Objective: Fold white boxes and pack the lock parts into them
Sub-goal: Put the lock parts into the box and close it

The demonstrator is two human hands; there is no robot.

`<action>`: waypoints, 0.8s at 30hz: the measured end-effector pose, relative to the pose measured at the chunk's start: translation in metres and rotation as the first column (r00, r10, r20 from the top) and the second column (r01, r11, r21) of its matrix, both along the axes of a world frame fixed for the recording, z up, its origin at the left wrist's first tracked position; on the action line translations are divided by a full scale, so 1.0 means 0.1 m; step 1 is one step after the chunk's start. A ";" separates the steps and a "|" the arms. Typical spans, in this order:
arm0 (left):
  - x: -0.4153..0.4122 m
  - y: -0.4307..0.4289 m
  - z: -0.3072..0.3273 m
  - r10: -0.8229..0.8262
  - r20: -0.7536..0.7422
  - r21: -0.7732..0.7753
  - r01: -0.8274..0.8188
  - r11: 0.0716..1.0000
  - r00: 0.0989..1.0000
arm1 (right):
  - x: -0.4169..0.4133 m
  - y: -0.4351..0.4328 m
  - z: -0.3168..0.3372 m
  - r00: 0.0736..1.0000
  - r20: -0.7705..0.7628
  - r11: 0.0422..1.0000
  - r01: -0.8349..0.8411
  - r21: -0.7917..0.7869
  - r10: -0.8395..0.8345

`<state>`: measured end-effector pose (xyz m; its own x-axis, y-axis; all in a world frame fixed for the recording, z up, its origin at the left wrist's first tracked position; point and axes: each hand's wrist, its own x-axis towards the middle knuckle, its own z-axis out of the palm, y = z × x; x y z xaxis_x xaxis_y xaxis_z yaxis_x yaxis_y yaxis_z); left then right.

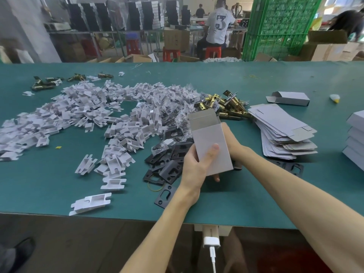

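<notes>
A small white cardboard box (211, 142), folded into an upright rectangular sleeve, is held just above the near middle of the green table mat (256, 194), tilted slightly away from the camera. Its plain front face is turned to the viewer; its top is open, with the grey-lined tuck flap (202, 114) standing up, and nothing of the inside can be seen. The left hand (195, 166) grips the box's lower left part, thumb pressed flat across the front face, one fingertip showing below the bottom edge. The right hand (233, 143) lies against the right wall; its fingers are hidden behind the box, so whether they curl round it cannot be told. Beneath and left of the hands lies a scatter of flat black metal strike plates (167, 162), partly covered by them. Beyond the box sit small clear bags of screws (183, 109) and a pile of brass latch bolts (222, 106). A fanned stack of flat white box blanks (281, 131) lies to the right. A broad heap of white folded card inserts (78, 115) spreads leftward, running out of view. Stacked closed white boxes (356, 142) are cut off at the right edge.
</notes>
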<state>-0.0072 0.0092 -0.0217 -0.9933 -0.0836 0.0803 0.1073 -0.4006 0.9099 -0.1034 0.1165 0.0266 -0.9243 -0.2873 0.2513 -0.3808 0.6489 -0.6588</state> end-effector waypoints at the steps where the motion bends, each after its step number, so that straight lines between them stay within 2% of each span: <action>1: 0.00 0.00 0.00 -0.002 -0.003 -0.004 0.002 1.000 1.000 | 0.02 0.00 0.03 0.997 0.075 1.000 -0.011 -0.027 0.013; 4: 0.01 0.00 0.00 -0.012 -0.009 -0.012 0.012 1.000 1.000 | 0.01 0.10 0.03 0.994 0.111 0.997 -0.017 -0.075 0.025; 7: 0.02 0.01 0.00 -0.019 -0.014 -0.025 0.019 1.000 1.000 | 0.05 0.13 0.04 1.000 -0.020 1.000 -0.011 -0.007 0.011; 14: 0.02 -0.01 -0.01 -0.029 -0.026 -0.064 0.028 0.998 0.999 | -0.03 0.24 -0.06 0.997 0.002 0.994 0.081 -0.075 -0.081; 19: 0.01 0.00 -0.03 -0.030 -0.019 -0.072 0.028 0.997 0.999 | -0.12 0.30 -0.17 0.996 0.026 0.992 0.082 -0.101 -0.080; 22: 0.00 0.00 -0.04 -0.023 -0.014 -0.046 0.022 0.999 1.000 | -0.14 0.30 -0.21 0.998 -0.050 0.999 0.034 0.027 -0.033; 24: -0.01 -0.01 -0.03 0.012 -0.015 -0.013 -0.012 1.000 1.000 | -0.09 0.26 -0.19 0.984 -0.155 0.990 -0.064 0.126 0.084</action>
